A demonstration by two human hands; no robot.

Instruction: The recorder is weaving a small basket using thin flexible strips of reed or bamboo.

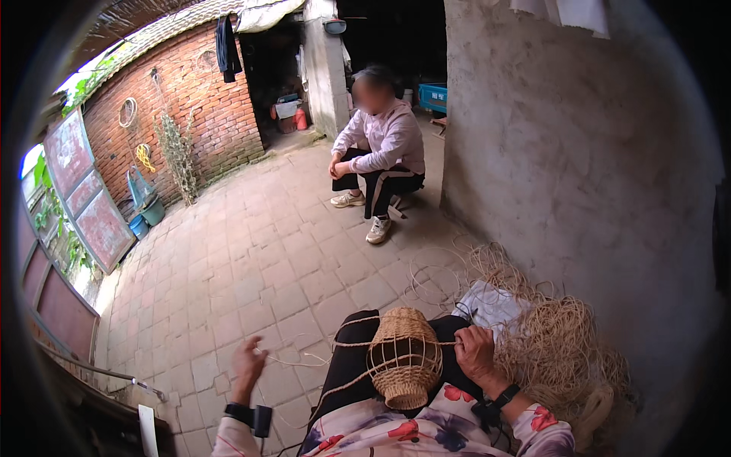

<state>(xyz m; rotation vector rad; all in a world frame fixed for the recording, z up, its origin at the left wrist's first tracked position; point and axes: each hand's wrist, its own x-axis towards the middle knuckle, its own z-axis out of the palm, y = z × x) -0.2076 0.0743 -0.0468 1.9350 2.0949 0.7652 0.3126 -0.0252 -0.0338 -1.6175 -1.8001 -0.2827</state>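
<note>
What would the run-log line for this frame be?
left hand pulls straw cord out sideways | right hand pinches cord beside woven basket on lap | loose straw pile at right

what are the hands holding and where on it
Left hand pulls the free end of a straw cord; right hand pinches the same cord beside the half-woven basket on the lap.

The person wears white sleeves printed with red flowers, black trousers, and a black band on each wrist.
</note>
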